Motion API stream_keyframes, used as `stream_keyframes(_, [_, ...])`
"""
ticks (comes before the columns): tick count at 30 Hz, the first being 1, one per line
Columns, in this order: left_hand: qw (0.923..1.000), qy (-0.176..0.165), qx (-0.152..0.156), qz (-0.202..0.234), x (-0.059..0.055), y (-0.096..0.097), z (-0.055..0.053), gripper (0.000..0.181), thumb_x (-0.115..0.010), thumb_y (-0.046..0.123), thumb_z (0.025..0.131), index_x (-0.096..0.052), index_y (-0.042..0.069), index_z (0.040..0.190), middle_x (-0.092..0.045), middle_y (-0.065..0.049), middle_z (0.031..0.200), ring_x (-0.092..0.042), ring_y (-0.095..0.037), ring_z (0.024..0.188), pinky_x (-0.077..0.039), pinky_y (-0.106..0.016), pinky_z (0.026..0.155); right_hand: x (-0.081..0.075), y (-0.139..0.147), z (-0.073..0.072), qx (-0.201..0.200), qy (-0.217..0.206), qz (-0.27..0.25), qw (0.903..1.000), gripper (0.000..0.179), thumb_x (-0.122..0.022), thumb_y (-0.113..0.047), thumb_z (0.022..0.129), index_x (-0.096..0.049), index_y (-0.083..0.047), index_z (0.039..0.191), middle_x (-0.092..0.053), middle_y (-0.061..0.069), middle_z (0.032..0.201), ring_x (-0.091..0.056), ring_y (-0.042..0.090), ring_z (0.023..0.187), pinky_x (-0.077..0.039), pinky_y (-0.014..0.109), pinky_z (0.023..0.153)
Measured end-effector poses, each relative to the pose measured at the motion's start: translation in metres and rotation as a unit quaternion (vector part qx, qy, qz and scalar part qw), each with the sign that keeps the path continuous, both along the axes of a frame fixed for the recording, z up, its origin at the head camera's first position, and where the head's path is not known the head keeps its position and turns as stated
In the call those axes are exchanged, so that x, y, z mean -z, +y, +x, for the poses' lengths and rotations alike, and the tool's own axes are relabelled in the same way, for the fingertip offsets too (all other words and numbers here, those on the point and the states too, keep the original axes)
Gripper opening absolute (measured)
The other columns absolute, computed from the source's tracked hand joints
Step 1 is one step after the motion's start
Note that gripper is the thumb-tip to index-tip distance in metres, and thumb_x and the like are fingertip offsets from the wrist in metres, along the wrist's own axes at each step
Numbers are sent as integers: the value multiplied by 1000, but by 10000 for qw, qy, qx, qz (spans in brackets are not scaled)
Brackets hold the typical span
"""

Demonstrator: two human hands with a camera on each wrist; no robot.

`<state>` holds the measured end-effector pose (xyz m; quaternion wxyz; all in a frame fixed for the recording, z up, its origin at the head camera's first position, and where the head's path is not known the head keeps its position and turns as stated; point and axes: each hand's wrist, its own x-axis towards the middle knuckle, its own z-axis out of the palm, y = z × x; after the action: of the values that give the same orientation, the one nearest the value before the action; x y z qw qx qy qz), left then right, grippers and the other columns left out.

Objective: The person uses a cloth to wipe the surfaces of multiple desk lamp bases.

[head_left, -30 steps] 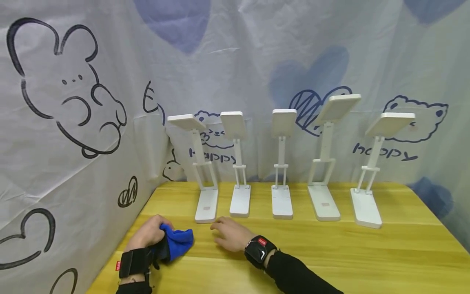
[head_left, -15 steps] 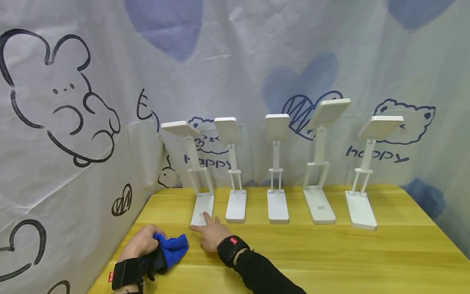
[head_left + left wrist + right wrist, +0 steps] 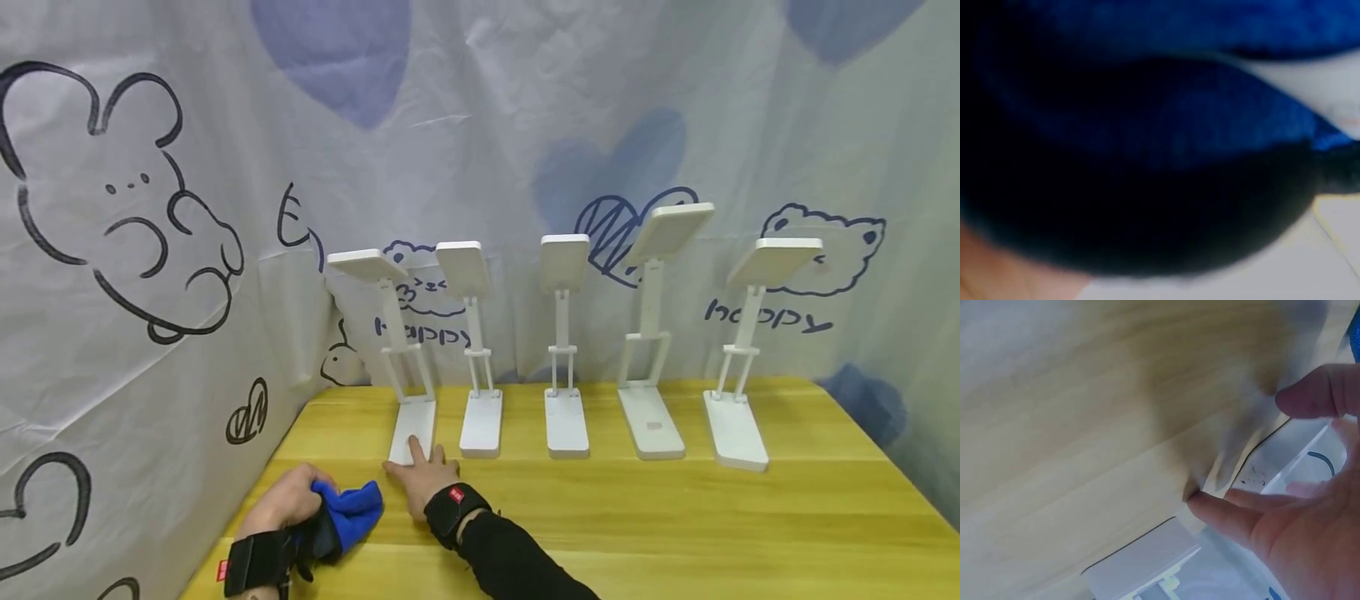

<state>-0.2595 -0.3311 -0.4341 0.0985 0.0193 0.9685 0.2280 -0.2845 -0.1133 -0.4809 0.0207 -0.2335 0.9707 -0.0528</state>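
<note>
My left hand (image 3: 285, 498) grips a bunched blue cloth (image 3: 354, 510) with a dark part, at the left side of the table. In the left wrist view the blue cloth (image 3: 1166, 119) fills most of the picture, very close and blurred, with a pale strip at its right. My right hand (image 3: 424, 483) reaches to the leftmost white folding desk lamp (image 3: 394, 312), its index fingertip on the lamp's flat base (image 3: 424, 417). The other fingers are spread at the base's front edge. In the right wrist view, the right hand (image 3: 1310, 531) has thumb and fingers extended, holding nothing.
Several more white desk lamps stand unfolded in a row: a second lamp (image 3: 482, 421), a middle lamp (image 3: 567, 423), a taller lamp (image 3: 651, 417) and one at the right (image 3: 737, 429). Behind the wooden table (image 3: 675, 533) hangs a printed cloth backdrop (image 3: 480, 167), which continues along the left.
My right hand has moved left and forward onto the leftmost lamp's base, with the index finger extended. The left hand keeps its grip on the cloth. The head view has shifted slightly.
</note>
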Motion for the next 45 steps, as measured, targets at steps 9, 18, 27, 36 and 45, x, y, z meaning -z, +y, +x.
stream_keyframes(9, [9995,-144,-123,257,2,1,1,41,-50,-14,70,-77,8,93,-69,-8,96,-57,-21,85,-47,-32,75,-1,-5,-3,278,-290,-101,9991,64,-66,-24,92,-39,-47,146,-27,-1,159,-44,40,133,-46,61,93])
stream_keyframes(18, [9993,-184,-175,285,0,1,2,40,-50,-13,71,-76,6,95,-69,-9,97,-57,-23,87,-47,-35,77,-10,-2,-3,256,-543,-339,9976,60,-68,-21,90,-47,-44,141,-29,3,157,-40,44,135,-42,64,97])
stream_keyframes(27, [9991,-262,-179,279,0,0,1,40,-50,-14,72,-75,8,94,-67,-9,98,-55,-24,86,-43,-32,74,-7,1,-8,151,-724,-254,9969,59,-67,-24,90,-48,-48,140,-21,6,162,-42,42,133,-42,63,96])
stream_keyframes(36, [9988,-269,-224,348,3,1,3,39,-50,-14,73,-75,8,92,-66,-7,95,-55,-23,84,-42,-31,72,-7,13,-6,-213,-396,-310,9985,53,-69,-22,87,-55,-41,134,-36,9,149,-54,36,112,-50,43,80])
stream_keyframes(45, [9991,-216,-62,370,-2,1,3,39,-50,-14,71,-75,6,93,-68,-7,94,-56,-22,82,-44,-31,71,-10,21,1,-348,-303,-280,9985,38,-71,-23,85,-60,-37,118,-45,6,132,-53,34,102,-47,45,88])
